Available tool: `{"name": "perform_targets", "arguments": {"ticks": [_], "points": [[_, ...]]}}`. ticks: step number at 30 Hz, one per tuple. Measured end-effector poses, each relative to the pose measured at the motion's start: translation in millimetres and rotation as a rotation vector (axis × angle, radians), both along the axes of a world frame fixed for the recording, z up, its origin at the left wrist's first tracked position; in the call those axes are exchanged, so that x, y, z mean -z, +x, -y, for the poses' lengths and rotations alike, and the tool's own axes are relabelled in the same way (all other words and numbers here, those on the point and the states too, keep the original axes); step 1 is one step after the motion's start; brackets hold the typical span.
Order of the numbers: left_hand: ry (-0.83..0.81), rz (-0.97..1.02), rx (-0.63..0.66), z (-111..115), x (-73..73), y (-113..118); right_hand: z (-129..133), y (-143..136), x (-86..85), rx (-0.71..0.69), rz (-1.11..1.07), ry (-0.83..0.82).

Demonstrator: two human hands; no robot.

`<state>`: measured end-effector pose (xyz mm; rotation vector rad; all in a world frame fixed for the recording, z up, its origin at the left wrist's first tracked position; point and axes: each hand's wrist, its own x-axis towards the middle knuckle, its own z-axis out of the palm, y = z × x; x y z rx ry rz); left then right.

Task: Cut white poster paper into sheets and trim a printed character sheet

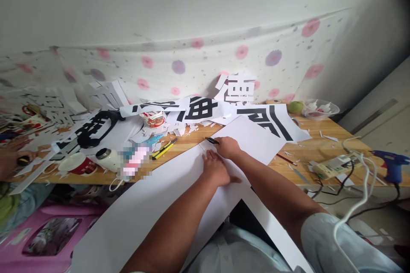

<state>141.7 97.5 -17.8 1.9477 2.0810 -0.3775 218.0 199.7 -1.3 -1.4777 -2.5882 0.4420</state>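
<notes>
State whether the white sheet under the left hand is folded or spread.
Spread: the white sheet lies open under the left hand, no fold showing, reaching beyond the table.

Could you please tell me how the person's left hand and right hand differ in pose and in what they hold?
The left hand lies spread on the large white sheet, while the right hand is curled. The right hand grips a slim black tool; the left hand holds no visible tool. The right hand sits farther from the body than the left hand. Both are bare and close together.
</notes>
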Motion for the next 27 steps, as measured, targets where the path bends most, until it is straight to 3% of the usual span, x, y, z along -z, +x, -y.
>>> {"name": "perform_targets", "arguments": {"ticks": [8,17,22,27], "points": [[-0.034,0.004,0.003,1,-6.7,1,-1,1,4.3,-0.016,0.030,0.001],[0.001,0.009,-0.003,1,-2.9,1,9,9,-8.6,-0.038,0.097,0.011],[0.009,0.041,-0.014,1,-2.7,1,30,33,-23.9,-0.040,0.114,0.018],[0.028,0.041,-0.027,0,0.5,-1,53,82,-30.1,-0.015,-0.013,0.035]]}}
